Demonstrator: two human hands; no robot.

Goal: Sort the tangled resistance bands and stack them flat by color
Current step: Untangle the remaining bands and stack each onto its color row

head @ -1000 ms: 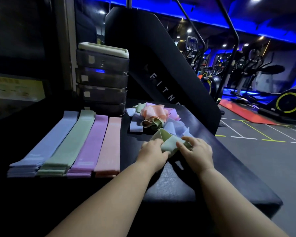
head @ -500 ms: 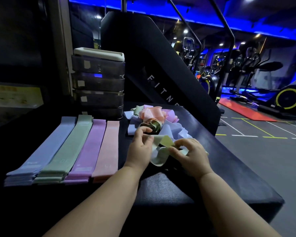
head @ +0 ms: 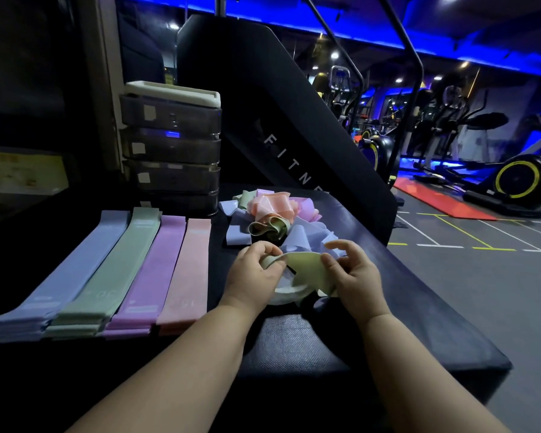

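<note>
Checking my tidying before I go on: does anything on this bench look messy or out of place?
The four sorted stacks lie flat, side by side. What stands out is the tangled heap to their right, mixed colours looped together, and the twisted green band held in the left hand and right hand.

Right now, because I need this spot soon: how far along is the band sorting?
Done: four flat stacks lie side by side on the left: blue stack, green stack, purple stack, pink stack. In hand: the left hand and right hand both grip one green band. Left: the tangled pile behind them holds pink, green, blue and purple bands, so several remain.
</note>
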